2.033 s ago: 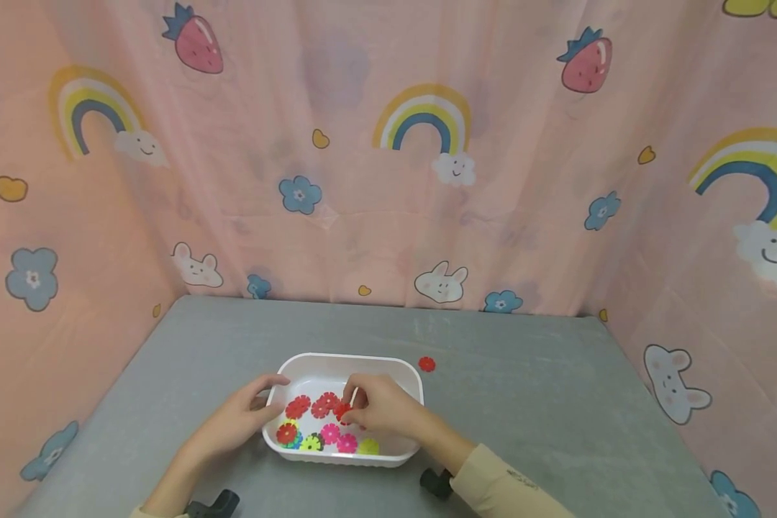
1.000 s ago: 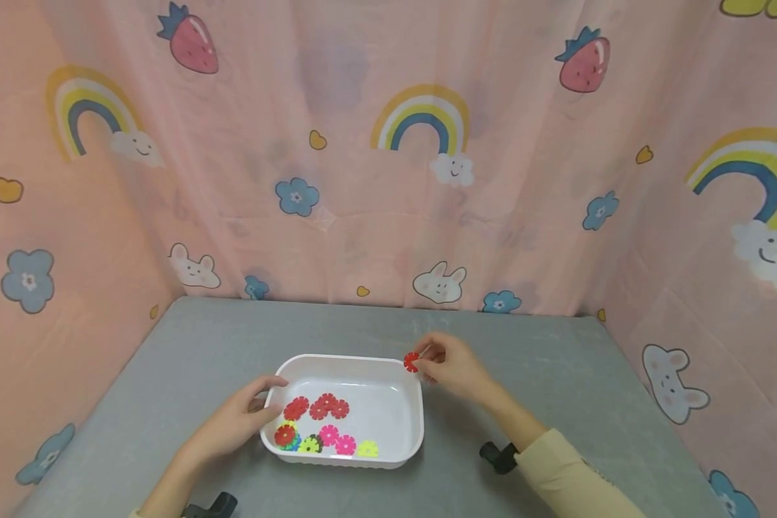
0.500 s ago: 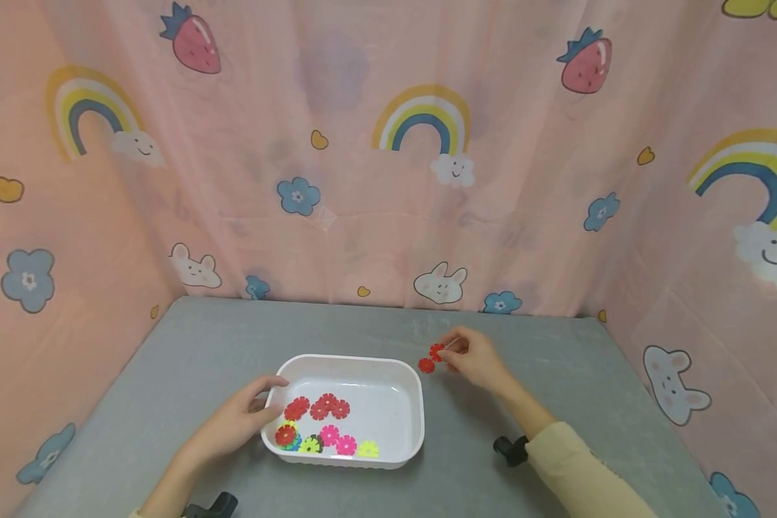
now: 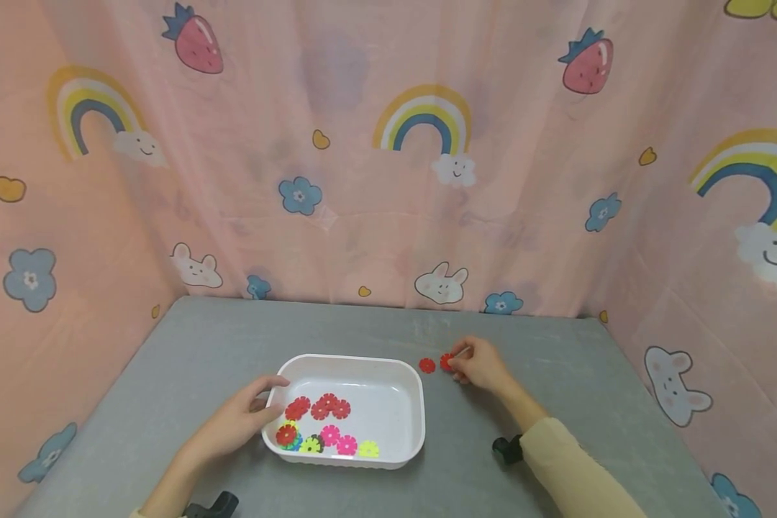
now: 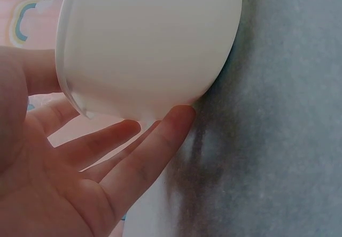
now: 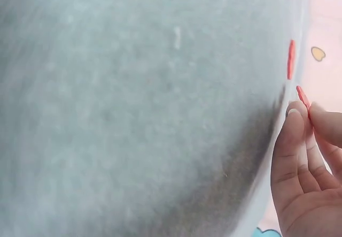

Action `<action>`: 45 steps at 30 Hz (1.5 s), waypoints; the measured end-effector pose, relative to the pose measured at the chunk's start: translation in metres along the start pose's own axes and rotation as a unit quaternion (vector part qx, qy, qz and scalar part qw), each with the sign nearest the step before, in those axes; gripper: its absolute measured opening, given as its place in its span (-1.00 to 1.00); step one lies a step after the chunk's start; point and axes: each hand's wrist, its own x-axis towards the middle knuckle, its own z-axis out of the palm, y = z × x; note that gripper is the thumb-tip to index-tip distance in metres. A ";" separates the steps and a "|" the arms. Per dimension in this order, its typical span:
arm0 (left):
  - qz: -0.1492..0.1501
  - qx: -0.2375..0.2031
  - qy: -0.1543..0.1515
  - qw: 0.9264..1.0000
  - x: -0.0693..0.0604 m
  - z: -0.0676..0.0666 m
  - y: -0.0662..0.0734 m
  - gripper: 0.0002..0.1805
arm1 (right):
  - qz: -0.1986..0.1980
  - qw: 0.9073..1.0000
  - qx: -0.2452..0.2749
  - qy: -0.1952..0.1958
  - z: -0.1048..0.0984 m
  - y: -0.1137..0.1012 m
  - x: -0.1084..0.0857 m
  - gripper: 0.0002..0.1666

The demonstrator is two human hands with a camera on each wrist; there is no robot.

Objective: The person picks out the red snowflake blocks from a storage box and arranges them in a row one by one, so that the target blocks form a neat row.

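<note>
A white tray (image 4: 388,403) holds several notched discs: red ones (image 4: 328,403), pink ones (image 4: 346,444), a yellow one (image 4: 368,449) and a mixed pile at its left. My left hand (image 4: 236,417) grips the tray's left end, thumb at the rim; in the left wrist view the fingers (image 5: 149,157) touch its outer wall. Right of the tray, my right hand (image 4: 485,367) pinches a red disc (image 4: 446,362) by its edge at the table. Another red disc (image 4: 426,365) lies flat on the table between the tray and that hand. The right wrist view shows the pinched disc (image 6: 302,96) tilted.
A grey table (image 4: 557,403) bears the tray. Behind and at both sides hangs a pink curtain (image 4: 375,237) with rainbows, strawberries and rabbits. Black wrist mounts (image 4: 509,450) show at both wrists.
My right hand has gone from inside the tray to the table at its right, carrying a red disc, then past the lying disc and slightly down. My left hand has stayed at the tray.
</note>
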 end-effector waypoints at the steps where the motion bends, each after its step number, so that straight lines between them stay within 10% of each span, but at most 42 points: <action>1: -0.001 0.001 0.000 1.000 0.000 0.000 0.000 -0.48 | 0.000 1.000 -0.002 -0.002 0.001 0.001 0.000 -0.83; 21: 0.004 0.000 -0.001 1.000 0.000 0.000 0.001 -0.48 | -0.034 0.998 -0.043 0.005 -0.005 -0.003 -0.003 -0.82; 45: 0.001 0.001 -0.003 1.000 0.001 -0.001 -0.002 -0.47 | -0.150 0.988 -0.045 0.000 0.038 -0.108 -0.057 -0.88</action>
